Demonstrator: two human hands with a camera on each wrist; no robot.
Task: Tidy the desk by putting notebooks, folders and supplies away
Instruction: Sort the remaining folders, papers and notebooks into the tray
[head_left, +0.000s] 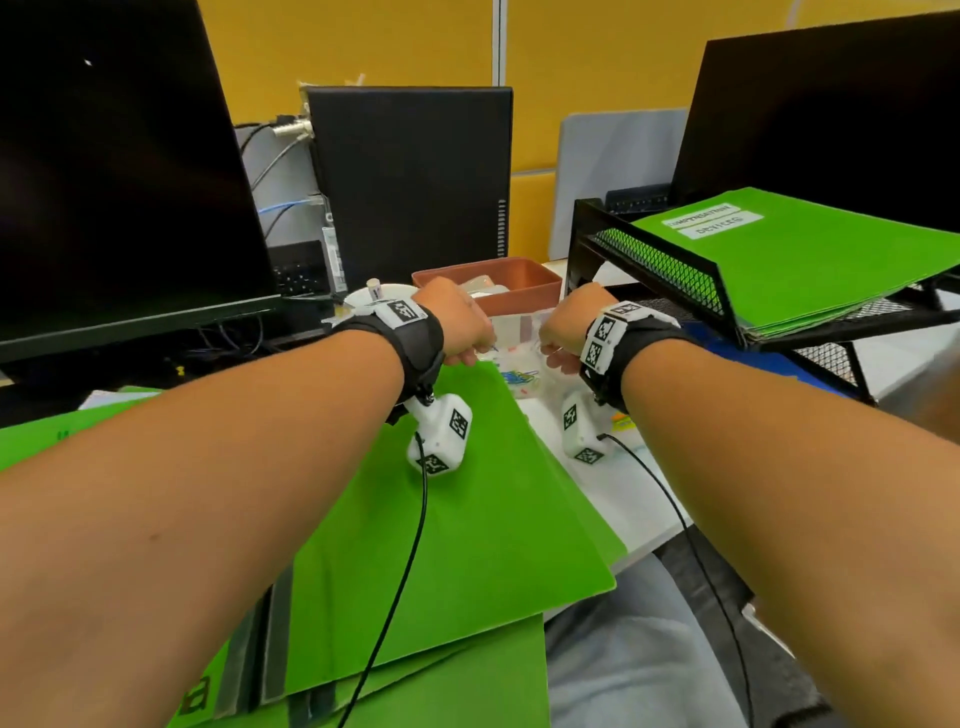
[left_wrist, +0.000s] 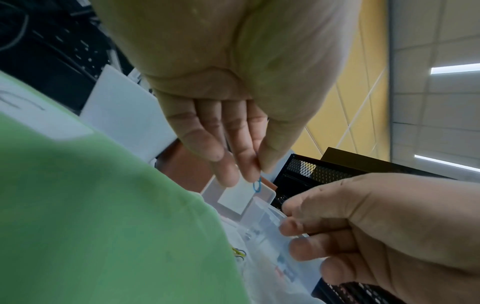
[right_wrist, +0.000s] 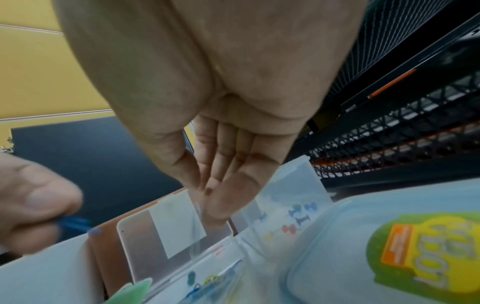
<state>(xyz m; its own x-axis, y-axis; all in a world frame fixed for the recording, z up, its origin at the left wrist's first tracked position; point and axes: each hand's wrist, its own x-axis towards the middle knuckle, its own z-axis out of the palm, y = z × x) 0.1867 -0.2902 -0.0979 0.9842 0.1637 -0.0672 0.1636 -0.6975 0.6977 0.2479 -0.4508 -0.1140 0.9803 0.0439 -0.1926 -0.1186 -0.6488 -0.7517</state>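
Pinching blue paper clip, left hand; head cam hides it.

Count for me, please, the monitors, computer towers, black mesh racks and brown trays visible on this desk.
Monitors: 2
Computer tower: 1
Black mesh rack: 1
Brown tray: 1
Total: 5
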